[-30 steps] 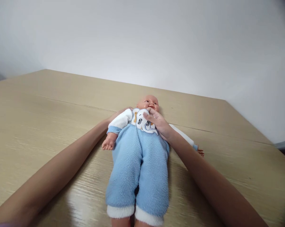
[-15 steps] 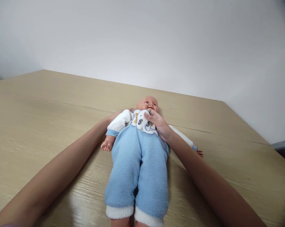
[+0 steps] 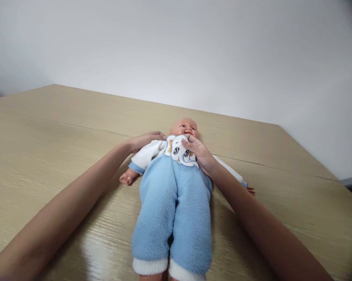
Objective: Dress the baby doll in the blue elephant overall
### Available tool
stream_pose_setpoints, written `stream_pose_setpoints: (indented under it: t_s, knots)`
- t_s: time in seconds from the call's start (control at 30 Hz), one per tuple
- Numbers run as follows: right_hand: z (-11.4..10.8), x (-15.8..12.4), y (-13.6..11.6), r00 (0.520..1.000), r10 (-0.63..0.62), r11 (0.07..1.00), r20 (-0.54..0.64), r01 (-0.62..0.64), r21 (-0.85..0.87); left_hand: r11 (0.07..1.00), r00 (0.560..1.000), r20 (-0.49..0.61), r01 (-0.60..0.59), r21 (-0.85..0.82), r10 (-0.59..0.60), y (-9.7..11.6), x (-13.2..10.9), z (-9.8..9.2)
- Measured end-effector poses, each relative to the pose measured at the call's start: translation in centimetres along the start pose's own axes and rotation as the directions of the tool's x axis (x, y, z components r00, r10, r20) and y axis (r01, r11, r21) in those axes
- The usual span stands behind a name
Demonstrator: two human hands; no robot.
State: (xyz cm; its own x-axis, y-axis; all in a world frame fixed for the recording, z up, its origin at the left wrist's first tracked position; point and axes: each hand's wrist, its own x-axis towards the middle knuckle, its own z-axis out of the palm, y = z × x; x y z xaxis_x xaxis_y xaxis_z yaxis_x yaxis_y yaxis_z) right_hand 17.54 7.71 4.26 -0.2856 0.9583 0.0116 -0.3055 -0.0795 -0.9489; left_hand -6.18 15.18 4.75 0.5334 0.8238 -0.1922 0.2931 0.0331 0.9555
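Observation:
A baby doll (image 3: 184,128) lies on its back on a light wooden table (image 3: 47,132), feet towards me. It wears a fuzzy blue romper (image 3: 172,203) with white sleeves and an elephant patch (image 3: 180,151) on the chest. My left hand (image 3: 145,139) rests on the doll's shoulder, its fingers curled over the white sleeve near the neck. My right hand (image 3: 200,155) lies on the chest, fingers closed on the top edge of the romper by the elephant patch, just under the doll's chin. The doll's bare arms stick out to both sides.
A plain white wall (image 3: 176,50) rises behind the table's far edge. The table's right corner (image 3: 336,177) is close, with something grey beyond it. A seam runs across the tabletop behind the doll's head.
My left hand has come out from behind the doll's shoulder and now lies on top of the sleeve. The doll's arm on that side has dropped outward a little. My right hand stays at the collar.

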Motion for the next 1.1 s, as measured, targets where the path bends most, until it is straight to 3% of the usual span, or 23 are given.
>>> stream_pose_setpoints:
  t_s: [0.13, 0.23, 0.37, 0.43, 0.53, 0.6, 0.67, 0.8, 0.97, 1.1]
  knots:
    - [0.3, -0.1, -0.3, 1.0, 0.007, 1.0, 0.001, -0.007, 0.001, 0.984, 0.991, 0.076, 0.096, 0.15, -0.108, 1.2, -1.4, -1.2]
    - [0.7, -0.2, -0.7, 1.0, 0.013, 1.0, -0.026, -0.014, -0.017, 0.923, 0.979, 0.149, 0.071, 0.378, -0.137, 2.1, -2.5, -1.9]
    - [0.8, -0.5, -1.6, 0.997, -0.004, 0.983, -0.075, -0.01, -0.181, 0.868, 0.968, 0.205, 0.028, 0.495, -0.148, 2.4, -3.1, -2.5]
    - [0.4, -0.8, -2.4, 0.992, -0.024, 0.929, -0.12, -0.022, -0.369, 0.86, 0.964, 0.236, -0.015, 0.509, -0.123, 2.1, -3.1, -2.8]
    - [-0.1, -1.3, -3.6, 0.986, -0.109, 0.723, -0.128, -0.01, -0.691, 0.842, 0.96, 0.271, -0.087, 0.532, -0.071, 1.6, -2.8, -3.2]
    - [-0.4, -1.5, -4.1, 0.985, -0.144, 0.567, -0.093, 0.005, -0.823, 0.831, 0.958, 0.282, -0.117, 0.544, -0.05, 1.5, -2.8, -3.4]
    - [-0.6, -1.5, -4.1, 0.988, -0.136, 0.478, -0.074, 0.0, -0.878, 0.824, 0.958, 0.279, -0.108, 0.556, -0.063, 1.6, -3.1, -3.7]
    - [-0.8, -1.3, -3.2, 0.992, -0.112, 0.453, -0.064, -0.006, -0.892, 0.768, 0.953, 0.218, 0.022, 0.64, -0.209, 2.0, -4.0, -4.7]
    - [-0.5, -1.3, -2.9, 0.987, -0.125, 0.395, -0.106, -0.049, -0.917, 0.772, 0.919, 0.289, 0.025, 0.635, -0.268, 2.0, -5.0, -6.4]
    - [-0.3, -1.4, -2.9, 0.988, -0.092, 0.393, -0.127, -0.081, -0.916, 0.722, 0.928, 0.187, 0.112, 0.683, -0.321, 1.7, -5.5, -7.7]
